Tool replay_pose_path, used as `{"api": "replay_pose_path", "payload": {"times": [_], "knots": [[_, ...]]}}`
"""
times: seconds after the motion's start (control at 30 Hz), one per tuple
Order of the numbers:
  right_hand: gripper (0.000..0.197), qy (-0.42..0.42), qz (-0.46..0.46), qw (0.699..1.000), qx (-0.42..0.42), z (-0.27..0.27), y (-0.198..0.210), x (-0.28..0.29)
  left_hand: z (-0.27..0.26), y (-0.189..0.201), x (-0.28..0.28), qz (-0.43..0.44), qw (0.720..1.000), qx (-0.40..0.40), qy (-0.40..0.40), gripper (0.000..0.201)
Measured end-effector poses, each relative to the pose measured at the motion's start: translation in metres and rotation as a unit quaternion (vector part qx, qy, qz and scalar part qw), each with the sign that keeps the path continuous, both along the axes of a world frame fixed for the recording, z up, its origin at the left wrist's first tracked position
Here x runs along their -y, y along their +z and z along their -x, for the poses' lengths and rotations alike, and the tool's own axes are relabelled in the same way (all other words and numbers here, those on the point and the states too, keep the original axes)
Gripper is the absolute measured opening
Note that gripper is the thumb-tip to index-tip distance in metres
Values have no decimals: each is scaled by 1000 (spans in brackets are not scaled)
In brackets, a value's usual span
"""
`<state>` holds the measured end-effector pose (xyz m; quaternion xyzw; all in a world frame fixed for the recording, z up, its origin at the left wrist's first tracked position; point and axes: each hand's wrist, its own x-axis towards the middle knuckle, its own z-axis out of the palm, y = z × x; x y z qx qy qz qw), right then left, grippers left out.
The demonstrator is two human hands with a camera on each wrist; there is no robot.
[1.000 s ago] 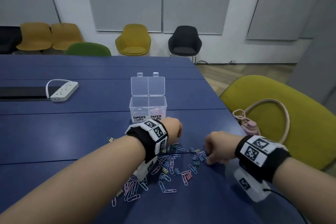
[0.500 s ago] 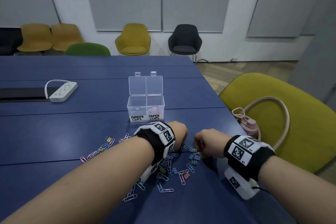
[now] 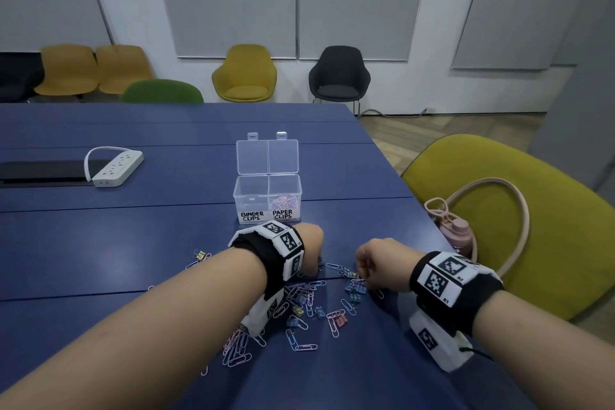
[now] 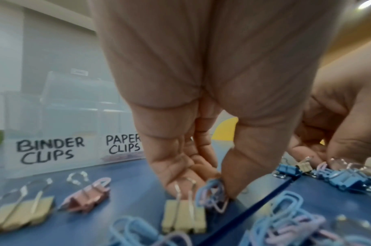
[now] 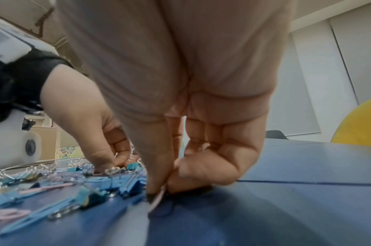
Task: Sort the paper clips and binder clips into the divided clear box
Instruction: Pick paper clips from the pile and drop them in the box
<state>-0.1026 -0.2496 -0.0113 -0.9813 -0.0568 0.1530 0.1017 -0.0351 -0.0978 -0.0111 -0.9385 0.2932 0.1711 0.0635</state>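
The divided clear box (image 3: 251, 206) stands open on the blue table, labelled BINDER CLIPS on the left and PAPER CLIPS on the right. Pink paper clips (image 3: 283, 202) lie in the right compartment. A loose pile of paper clips and binder clips (image 3: 312, 304) spreads in front of it. My left hand (image 3: 311, 256) is down at the pile's far edge; its fingertips (image 4: 226, 188) pinch a bunch of blue and pink paper clips (image 4: 212, 191). My right hand (image 3: 374, 260) is at the pile's right edge, thumb and fingers pinching a pink paper clip (image 5: 158, 198) on the table.
A yellow binder clip (image 4: 184, 218) and a pink binder clip (image 4: 87, 198) lie near my left fingers, blue binder clips (image 4: 340, 178) by the right hand. A white power strip (image 3: 116, 168) sits far left. A yellow-green chair (image 3: 519, 226) holds a pink bottle (image 3: 457, 233).
Both hands have drawn closer together at the pile's far edge: the right hand shifted left and the left hand came down onto the clips.
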Motion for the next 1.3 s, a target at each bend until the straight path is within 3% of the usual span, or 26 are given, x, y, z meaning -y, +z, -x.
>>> {"api": "replay_pose_path", "payload": {"times": [0.1, 0.17, 0.23, 0.3, 0.63, 0.73, 0.93, 1.0, 1.07, 1.2, 1.3], "knots": [[24, -1, 2, 1000, -6, -1, -2, 1, -2, 1, -5, 31, 999, -12, 15, 11], [26, 1, 7, 1000, -10, -1, -2, 1, -3, 3, -5, 105, 994, -14, 28, 11], [18, 4, 12, 1000, -11, -1, -1, 1, -2, 7, -1, 198, 980, -5, 35, 14], [9, 0, 8, 1000, -12, 0, 0, 1, 2, 8, 6, 235, 972, 4, 14, 14], [16, -18, -7, 1000, -16, -1, -4, 5, -1, 4, 23, 191, 981, -15, 3, 15], [25, -26, -28, 999, -18, -2, -4, 8, -1, 3, 19, 174, 984, -28, 1, 28], [24, -87, -200, 974, -61, 3, -2, 27, 4, -2, 27, 105, 994, -34, -21, 33], [23, -129, -276, 951, -62, 6, -6, 33, 5, -2, 30, 92, 995, -33, -14, 31], [22, -177, -376, 908, -63, 9, -12, 37, 6, -1, 31, 73, 997, -29, -16, 30], [17, -230, -587, 769, -108, 16, -13, 39, 10, -5, 31, 37, 998, -33, -27, 27], [20, -238, -695, 667, -127, 19, -10, 36, 12, -4, 27, 64, 997, -34, -14, 24]]}}
